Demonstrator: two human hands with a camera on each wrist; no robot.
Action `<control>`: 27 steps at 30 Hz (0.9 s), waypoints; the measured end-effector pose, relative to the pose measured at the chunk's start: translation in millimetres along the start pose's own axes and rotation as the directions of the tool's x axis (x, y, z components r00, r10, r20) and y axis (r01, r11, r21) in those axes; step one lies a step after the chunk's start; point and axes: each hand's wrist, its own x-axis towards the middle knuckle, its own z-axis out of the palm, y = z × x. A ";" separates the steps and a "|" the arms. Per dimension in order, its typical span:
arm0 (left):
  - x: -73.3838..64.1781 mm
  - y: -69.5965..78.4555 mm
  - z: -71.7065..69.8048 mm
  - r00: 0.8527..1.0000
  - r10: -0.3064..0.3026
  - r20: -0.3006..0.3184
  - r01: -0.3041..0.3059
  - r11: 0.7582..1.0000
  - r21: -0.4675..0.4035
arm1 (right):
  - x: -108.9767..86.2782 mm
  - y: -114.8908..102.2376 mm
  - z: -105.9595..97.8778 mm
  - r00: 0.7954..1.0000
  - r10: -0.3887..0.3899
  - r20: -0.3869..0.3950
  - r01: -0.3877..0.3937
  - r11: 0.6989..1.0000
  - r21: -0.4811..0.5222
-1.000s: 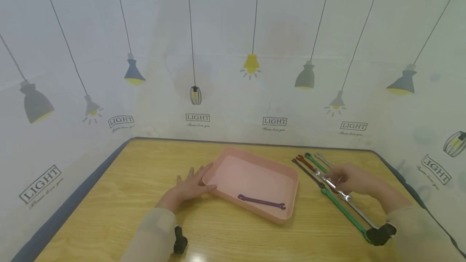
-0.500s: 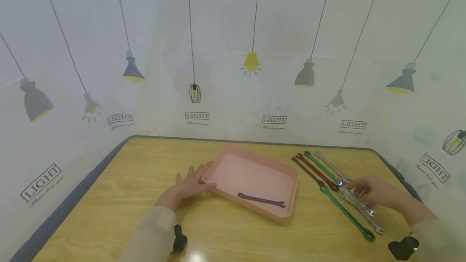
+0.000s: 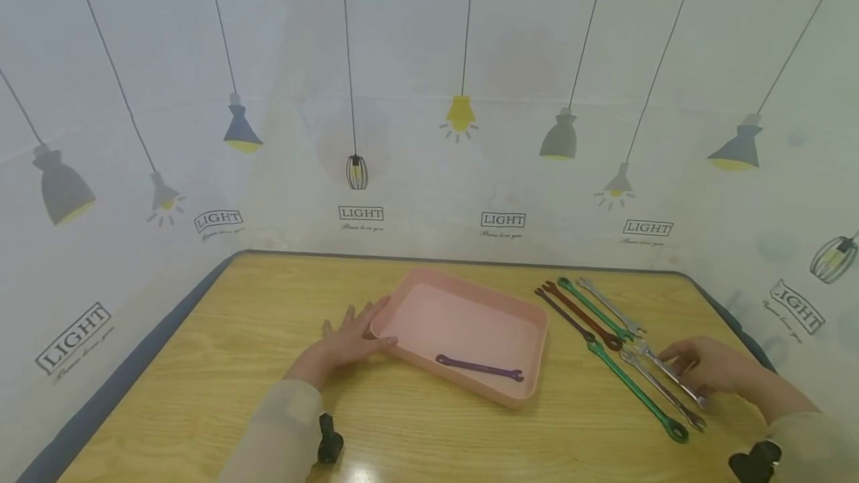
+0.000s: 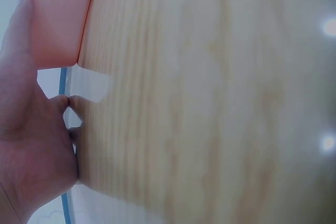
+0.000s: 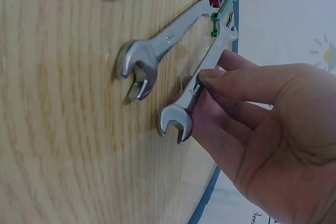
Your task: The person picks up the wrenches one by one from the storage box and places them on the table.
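My right hand (image 3: 714, 367) pinches a silver combination wrench (image 5: 197, 85) between thumb and fingers, low over the right side of the table. Beside that wrench lies a second silver wrench (image 3: 661, 387), and left of it a long green wrench (image 3: 640, 393). My left hand (image 3: 352, 338) rests at the left corner of a pink tray (image 3: 463, 319), fingers spread and thumb along the tray's near side. In the left wrist view the thumb lies against the tray's wall. Inside the tray is a purple wrench (image 3: 479, 368), near its front edge.
Behind the nearer wrenches lies another slanted row: a dark purple wrench (image 3: 565, 315), a red-brown wrench (image 3: 581, 315), a green wrench (image 3: 593, 308) and a silver wrench (image 3: 612, 307). A lamp-printed curtain (image 3: 416, 170) stands around the wooden table (image 3: 268, 297).
My right hand has carried the silver wrench right and toward me, from across the back row to beside the other silver wrench. The left hand and tray have stayed put.
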 end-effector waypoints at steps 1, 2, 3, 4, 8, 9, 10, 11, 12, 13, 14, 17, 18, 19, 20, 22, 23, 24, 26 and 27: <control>0.6 -1.0 0.6 1.000 -0.003 0.000 0.003 1.000 0.001 | 0.1 1.0 0.0 1.000 -0.001 -0.001 0.001 1.000 0.005; 1.2 -2.0 1.2 1.000 -0.005 0.000 0.005 1.000 0.002 | 0.4 2.1 0.2 1.000 -0.001 -0.003 0.001 1.000 0.007; 1.7 -2.9 1.9 1.000 -0.001 -0.003 0.001 1.000 0.002 | 0.9 3.0 0.5 1.000 0.003 -0.010 -0.003 1.000 0.003; 2.3 -3.6 2.4 1.000 -0.003 -0.003 0.003 1.000 0.005 | 1.4 3.9 0.7 1.000 0.002 -0.013 -0.002 1.000 0.000; 1.6 -2.7 2.4 1.000 0.005 -0.009 -0.005 1.000 -0.010 | 3.5 5.6 2.0 0.999 0.012 -0.038 -0.013 1.000 -0.027; 0.9 -1.7 1.9 1.000 0.010 -0.012 -0.010 1.000 -0.015 | 3.6 5.2 2.2 0.999 0.013 -0.044 -0.014 0.999 -0.032; -0.2 -0.6 1.4 1.000 0.011 -0.012 -0.011 1.000 -0.016 | 3.6 4.5 2.4 0.999 0.011 -0.048 -0.013 0.999 -0.036; -1.1 0.8 0.8 1.000 0.011 -0.010 -0.011 1.000 -0.016 | 3.3 3.6 2.8 0.999 0.009 -0.054 -0.011 0.999 -0.042; -1.8 1.7 0.3 1.000 0.016 -0.009 -0.016 1.000 -0.015 | 2.8 2.6 3.3 0.998 0.004 -0.055 -0.006 0.999 -0.044; -2.5 3.0 -0.1 1.000 0.017 -0.008 -0.017 1.000 -0.018 | 2.3 1.5 3.6 0.998 -0.001 -0.056 -0.002 0.999 -0.045; -3.1 4.1 -0.4 1.000 0.017 -0.006 -0.017 1.000 -0.019 | 1.9 0.4 4.2 0.998 0.004 -0.062 -0.007 0.999 -0.047; -4.1 5.9 -1.5 1.000 0.013 0.002 -0.013 1.000 -0.016 | 1.6 -2.0 6.0 0.997 0.009 -0.071 -0.013 0.998 -0.056; -4.5 6.6 -1.8 1.000 0.015 0.001 -0.015 1.000 -0.020 | 2.1 -2.6 6.6 0.997 0.015 -0.076 -0.020 0.998 -0.063; -4.7 7.2 -2.2 1.000 0.013 0.000 -0.013 1.000 -0.023 | 3.0 -2.6 6.9 0.996 0.022 -0.084 -0.028 0.997 -0.072; -4.7 7.4 -2.4 1.000 0.010 0.001 -0.010 1.000 -0.021 | 3.7 -2.2 7.0 0.996 0.023 -0.086 -0.030 0.997 -0.078; -4.4 6.8 -2.3 1.000 0.007 0.000 -0.007 1.000 -0.017 | 5.0 -1.0 7.2 0.995 0.022 -0.093 -0.030 0.996 -0.084; -4.4 6.7 -2.3 1.000 0.009 -0.001 -0.009 1.000 -0.015 | 5.4 0.0 7.4 0.995 0.023 -0.096 -0.031 0.996 -0.084; -4.4 7.2 -2.5 1.000 0.006 0.000 -0.006 1.000 -0.017 | 5.9 1.5 7.1 0.996 0.014 -0.092 -0.021 0.997 -0.080; -4.0 6.6 -2.3 1.000 0.008 -0.001 -0.008 1.000 -0.018 | 6.2 4.2 7.0 0.996 0.001 -0.090 -0.008 0.997 -0.074; -3.8 6.1 -2.0 1.000 0.009 -0.001 -0.009 1.000 -0.019 | 6.4 5.1 7.1 0.996 -0.005 -0.093 -0.002 0.997 -0.079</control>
